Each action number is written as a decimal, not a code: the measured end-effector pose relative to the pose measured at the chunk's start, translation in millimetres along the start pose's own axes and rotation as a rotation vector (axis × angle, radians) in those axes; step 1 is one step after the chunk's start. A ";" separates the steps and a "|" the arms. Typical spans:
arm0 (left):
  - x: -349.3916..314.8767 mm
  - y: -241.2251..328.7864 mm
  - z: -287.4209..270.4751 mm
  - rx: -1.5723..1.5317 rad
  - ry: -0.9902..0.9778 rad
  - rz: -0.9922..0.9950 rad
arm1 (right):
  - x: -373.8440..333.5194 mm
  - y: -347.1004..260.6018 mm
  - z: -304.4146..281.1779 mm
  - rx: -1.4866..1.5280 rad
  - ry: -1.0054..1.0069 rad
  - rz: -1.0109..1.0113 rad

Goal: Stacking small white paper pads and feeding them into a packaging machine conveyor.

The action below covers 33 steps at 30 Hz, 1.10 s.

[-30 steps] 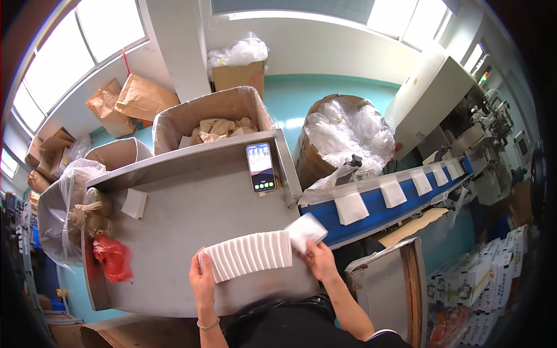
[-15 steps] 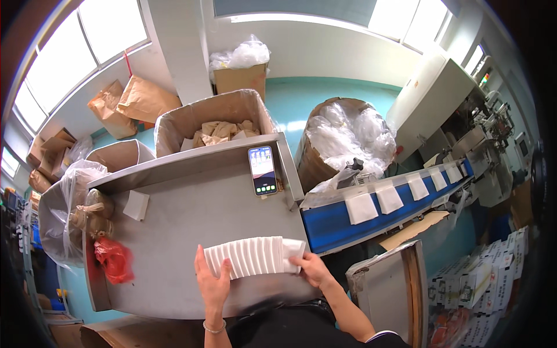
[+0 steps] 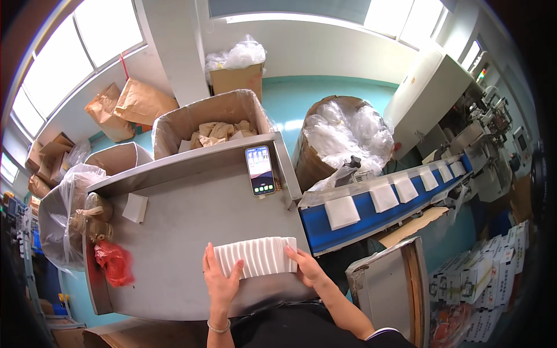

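A row of flat white folded packets (image 3: 255, 257), pressed face to face like a stack on its side, lies at the near edge of the steel table. My left hand (image 3: 221, 284) grips the row's left end, thumb in front and fingers behind. At the right end my right hand (image 3: 306, 268) presses against the last packet, thumb over its face. The row is held between both hands. To the right, several single white packets (image 3: 342, 213) lie spaced out on a blue conveyor belt (image 3: 313, 234).
A phone (image 3: 259, 170) lies near the far right of the steel table (image 3: 174, 232). One loose white packet (image 3: 135, 207), a red plastic bag (image 3: 114, 264) and twine-tied bundles (image 3: 97, 217) sit at the left. Beyond stand cartons, one with clear plastic film (image 3: 348, 136).
My right hand has brought a loose packet flush against the row's right end. The row has shifted slightly right on the left side. Packets on the belt have moved toward the table.
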State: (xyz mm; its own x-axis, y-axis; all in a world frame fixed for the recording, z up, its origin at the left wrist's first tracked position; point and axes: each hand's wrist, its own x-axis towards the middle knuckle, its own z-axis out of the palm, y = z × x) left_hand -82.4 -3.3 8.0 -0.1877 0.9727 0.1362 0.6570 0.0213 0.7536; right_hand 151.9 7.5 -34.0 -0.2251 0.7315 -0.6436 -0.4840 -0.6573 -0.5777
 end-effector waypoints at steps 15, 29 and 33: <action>-6.6 19.5 6.1 -0.044 -0.143 -0.041 | -1.5 7.2 12.5 -0.759 0.210 -0.504; -4.9 17.5 5.4 -0.063 -0.103 -0.045 | 8.1 1.2 -35.1 -0.005 0.289 -0.275; -9.0 22.9 12.5 -0.096 -0.186 -0.060 | -2.5 0.6 10.7 -0.680 0.186 -0.361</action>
State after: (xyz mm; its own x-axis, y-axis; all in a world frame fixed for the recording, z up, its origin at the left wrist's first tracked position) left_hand -56.5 -8.6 16.0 -0.0801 0.9965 -0.0248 0.5743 0.0665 0.8159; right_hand 143.1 7.2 -27.4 0.0215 0.9177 -0.3966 0.1359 -0.3957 -0.9083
